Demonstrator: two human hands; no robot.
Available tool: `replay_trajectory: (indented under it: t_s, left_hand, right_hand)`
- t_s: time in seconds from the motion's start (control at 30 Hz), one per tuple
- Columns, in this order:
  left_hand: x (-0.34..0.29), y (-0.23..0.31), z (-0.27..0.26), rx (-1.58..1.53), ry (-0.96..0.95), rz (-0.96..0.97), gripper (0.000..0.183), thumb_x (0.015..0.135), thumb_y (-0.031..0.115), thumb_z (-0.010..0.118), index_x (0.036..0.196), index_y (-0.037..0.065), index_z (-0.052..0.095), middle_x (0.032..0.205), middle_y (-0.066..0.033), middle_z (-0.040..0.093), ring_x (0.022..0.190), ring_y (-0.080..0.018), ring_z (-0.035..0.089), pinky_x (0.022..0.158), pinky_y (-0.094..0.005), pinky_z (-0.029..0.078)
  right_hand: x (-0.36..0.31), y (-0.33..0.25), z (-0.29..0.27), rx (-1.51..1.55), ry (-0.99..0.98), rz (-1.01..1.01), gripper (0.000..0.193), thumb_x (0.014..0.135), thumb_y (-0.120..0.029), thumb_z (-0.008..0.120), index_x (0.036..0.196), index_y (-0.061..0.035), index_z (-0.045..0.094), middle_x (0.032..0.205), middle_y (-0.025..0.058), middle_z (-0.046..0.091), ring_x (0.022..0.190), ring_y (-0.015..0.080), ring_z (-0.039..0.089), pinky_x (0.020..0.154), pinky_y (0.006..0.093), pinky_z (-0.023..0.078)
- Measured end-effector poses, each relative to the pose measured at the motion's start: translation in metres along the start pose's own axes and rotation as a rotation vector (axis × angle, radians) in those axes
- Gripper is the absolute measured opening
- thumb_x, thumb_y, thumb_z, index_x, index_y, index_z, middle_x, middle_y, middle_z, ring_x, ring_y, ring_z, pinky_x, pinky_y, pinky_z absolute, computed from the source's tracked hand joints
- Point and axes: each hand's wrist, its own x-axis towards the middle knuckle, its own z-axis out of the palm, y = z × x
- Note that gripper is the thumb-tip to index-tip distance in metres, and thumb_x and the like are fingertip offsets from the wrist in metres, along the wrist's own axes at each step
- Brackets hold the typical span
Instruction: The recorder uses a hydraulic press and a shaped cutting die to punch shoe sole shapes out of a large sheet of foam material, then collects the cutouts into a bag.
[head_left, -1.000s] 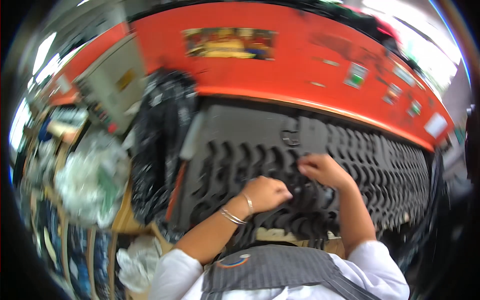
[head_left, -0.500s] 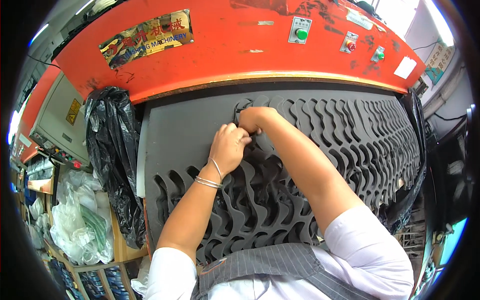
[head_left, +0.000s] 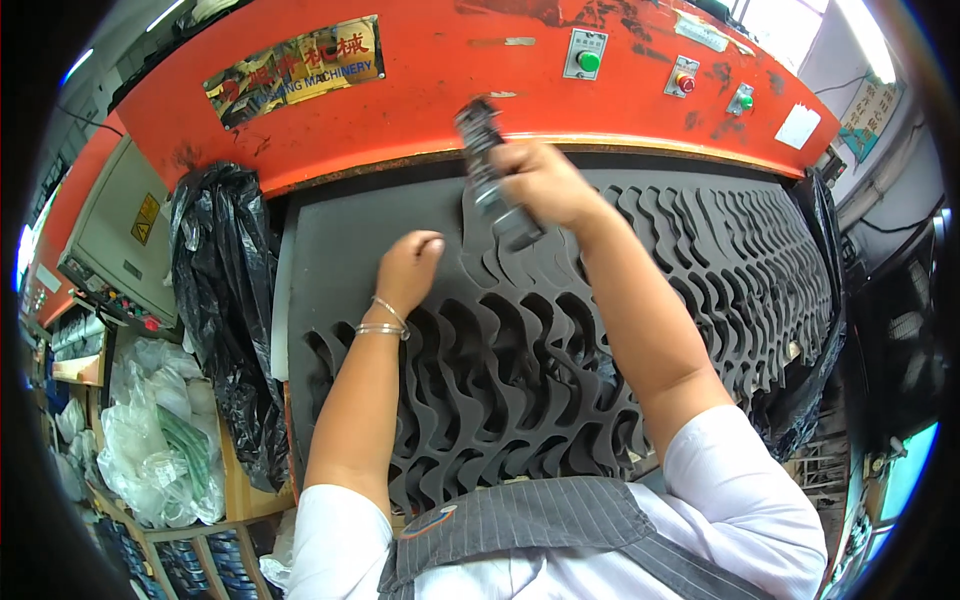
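My right hand (head_left: 545, 185) grips a long, dark cutting die (head_left: 487, 170) with a metallic sheen, tilted and smeared by motion, held above the far part of a dark grey foam sheet (head_left: 350, 225). My left hand (head_left: 408, 272), with bangles at the wrist, is closed in a fist over the sheet's left side, apart from the die. Its curled fingers are hidden from above, so I cannot see whether anything is in them. Wavy cut-out holes (head_left: 480, 370) fill the sheet's near and right parts. Fainter curved cut lines (head_left: 515, 262) lie just below the die.
An orange-red press beam (head_left: 430, 100) spans the far side, with a green button (head_left: 588, 62) and a red button (head_left: 685, 84). Black plastic (head_left: 225, 320) hangs at the left edge. Clear plastic bags (head_left: 155, 440) and a grey cabinet (head_left: 120, 215) stand further left.
My hands were together at the sheet's far middle. The right has lifted up and away with the cutting die; the left has drawn back to the left, closed.
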Motion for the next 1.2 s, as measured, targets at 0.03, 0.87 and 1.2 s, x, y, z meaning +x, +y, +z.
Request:
replay_trajectory:
  t_s: [0.03, 0.87, 1.2]
  left_hand:
    - [-0.007, -0.016, -0.007, 0.118, 0.202, 0.043, 0.031, 0.092, 0.026, 0.056, 0.11, 0.002, 0.062, 0.106, -0.0142, 0.067, 0.103, -0.0292, 0.061, 0.09, -0.0366, 0.046]
    - [-0.019, -0.005, -0.015, 0.448, 0.093, 0.037, 0.055, 0.096, 0.033, 0.044, 0.142, 0.004, 0.037, 0.14, -0.0171, 0.045, 0.136, -0.0241, 0.035, 0.114, -0.0439, 0.013]
    - [-0.014, -0.006, -0.015, 0.301, 0.267, -0.006, 0.051, 0.097, 0.033, 0.048, 0.138, 0.004, 0.042, 0.134, -0.0186, 0.052, 0.128, -0.0249, 0.046, 0.108, -0.0395, 0.028]
  right_hand:
    - [0.007, -0.008, 0.018, -0.218, -0.057, -0.005, 0.017, 0.07, -0.009, 0.062, 0.083, -0.0001, 0.067, 0.072, 0.0094, 0.063, 0.067, 0.0182, 0.06, 0.067, 0.0291, 0.049]
    - [-0.061, 0.078, 0.113, -0.543, 0.257, -0.149, 0.05, 0.067, -0.026, 0.077, 0.112, -0.008, 0.064, 0.092, 0.0091, 0.062, 0.094, 0.024, 0.055, 0.086, 0.0354, 0.039]
    - [-0.058, 0.071, 0.092, -0.425, 0.161, -0.057, 0.069, 0.069, -0.033, 0.08, 0.126, -0.0062, 0.054, 0.122, 0.0151, 0.059, 0.113, 0.0329, 0.053, 0.097, 0.0422, 0.042]
